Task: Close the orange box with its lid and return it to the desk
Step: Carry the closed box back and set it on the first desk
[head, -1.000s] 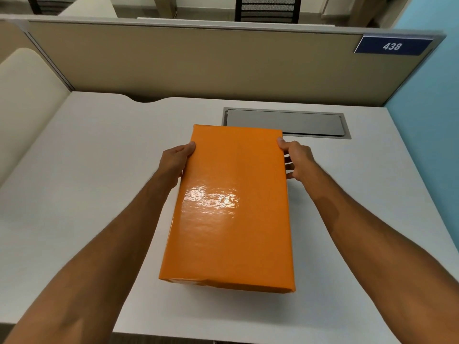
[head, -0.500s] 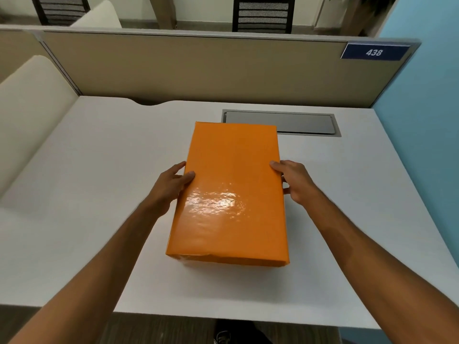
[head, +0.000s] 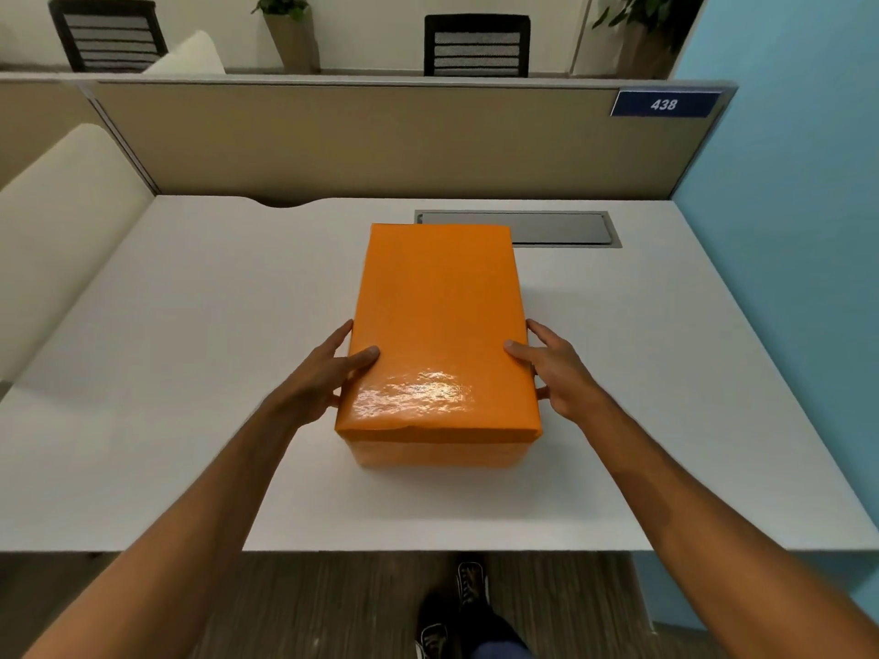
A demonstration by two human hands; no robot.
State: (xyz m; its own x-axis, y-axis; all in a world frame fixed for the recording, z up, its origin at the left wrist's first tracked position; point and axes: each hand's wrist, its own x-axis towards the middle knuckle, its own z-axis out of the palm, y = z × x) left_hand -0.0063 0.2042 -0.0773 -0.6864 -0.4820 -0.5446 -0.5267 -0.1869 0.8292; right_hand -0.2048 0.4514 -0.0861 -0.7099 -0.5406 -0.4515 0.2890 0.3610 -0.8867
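The box [head: 435, 451] stands on the white bench [head: 190, 354], about midway between its left and right edges and a little nearer the front edge than the back. The lid [head: 437, 325] sits on top of it, covering it fully, its glossy surface catching a glare near the front; a small crease shows along the lid's front lip. The box's far end reaches just to the front left corner of the grey hatch [head: 561, 229] set into the bench near the back edge.

Both hands grip the lid near its front end. The left hand [head: 328, 373] is spread against the left side, thumb lying on the lid's top, fingers down along the side. The right hand [head: 556, 368] mirrors it on the right side, thumb on top, fingers partly hidden behind the lid's edge. Whether the hands are pressing or merely resting cannot be told.

Behind the bench rises a beige partition [head: 380, 140] bearing a blue plate [head: 663, 104] marked 438. A blue wall [head: 785, 230] runs along the right edge. Below the front edge, a dark shoe [head: 471, 580] stands on the floor.
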